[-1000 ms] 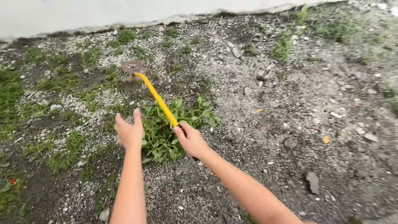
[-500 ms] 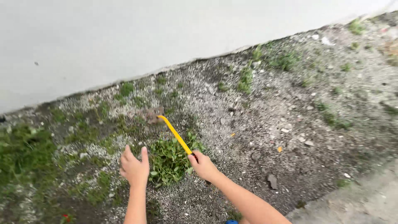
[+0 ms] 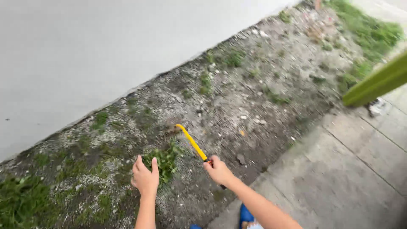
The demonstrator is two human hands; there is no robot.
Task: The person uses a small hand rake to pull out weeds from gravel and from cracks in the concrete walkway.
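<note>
Head view: right hand (image 3: 218, 169) is clamped on the yellow weeding tool (image 3: 191, 143), whose shaft runs up-left to the gravel bed (image 3: 254, 97); left hand (image 3: 145, 178) hovers spread and empty beside the leafy weed (image 3: 164, 160), nearer it

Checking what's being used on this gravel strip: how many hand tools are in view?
1. A yellow-handled weeding tool, gripped by the right hand, its head blurred in the gravel beside the leafy weed clump. The left hand is open and holds nothing.
</note>
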